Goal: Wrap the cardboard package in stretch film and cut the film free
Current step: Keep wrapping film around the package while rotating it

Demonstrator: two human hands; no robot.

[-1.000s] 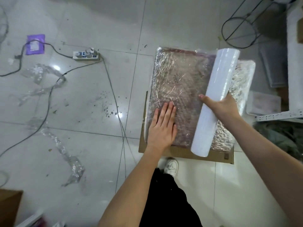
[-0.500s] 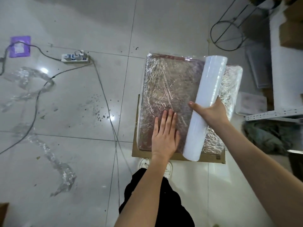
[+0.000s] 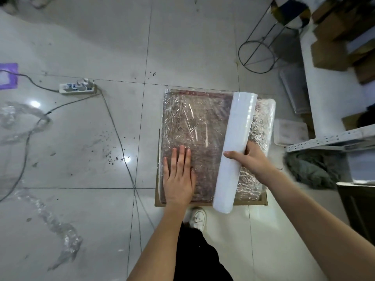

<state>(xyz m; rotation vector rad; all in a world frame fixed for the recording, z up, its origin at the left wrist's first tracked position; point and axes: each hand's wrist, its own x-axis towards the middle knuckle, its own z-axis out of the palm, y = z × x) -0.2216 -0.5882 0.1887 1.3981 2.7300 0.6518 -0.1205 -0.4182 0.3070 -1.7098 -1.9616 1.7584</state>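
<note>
On the tiled floor [image 3: 101, 47], my left hand [image 3: 178, 175] presses flat on the slippery wrapped package [image 3: 203, 122]; my right hand [image 3: 250, 160] grips the light, stiff film roll [image 3: 235, 147] mid-length.

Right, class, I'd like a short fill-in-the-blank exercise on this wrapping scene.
1. The left hand lies ____ on the wrapped package.
2. The right hand grips the ____ roll of stretch film.
3. The power strip lies on the ____.
4. Below the package shows one white ____.

Missing words: flat; white; floor; shoe
</note>
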